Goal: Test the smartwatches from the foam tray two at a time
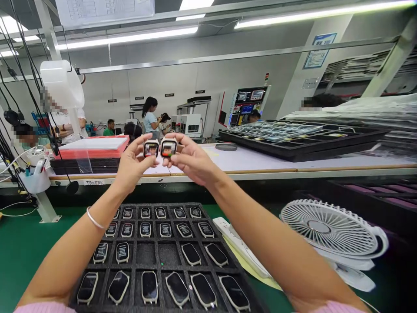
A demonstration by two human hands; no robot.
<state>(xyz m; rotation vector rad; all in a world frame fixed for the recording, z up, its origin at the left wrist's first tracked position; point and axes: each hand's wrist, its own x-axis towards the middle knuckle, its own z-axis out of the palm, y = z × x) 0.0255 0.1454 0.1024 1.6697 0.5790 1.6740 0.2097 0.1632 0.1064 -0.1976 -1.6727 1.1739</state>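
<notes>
Side by side, two smartwatch bodies without straps are held up at the height of the far shelf. My left hand (pixel 133 163) pinches one smartwatch (pixel 151 149) by its edges, its lit screen facing me. In my right hand (pixel 194 160) is the other smartwatch (pixel 168 149), also with a lit picture on it. Below my arms lies a black foam tray (pixel 168 254) with rows of similar watches. Those in the far rows show white text on their screens, and the nearest row has dark screens. Two middle compartments hold no watch.
Right of the tray are a white power strip (pixel 241 248) and a white fan (pixel 329 228). The raised shelf (pixel 260 167) carries stacked black trays (pixel 293 150) and a red-edged stack (pixel 93 148). Cables hang at the left. Several people are in the background.
</notes>
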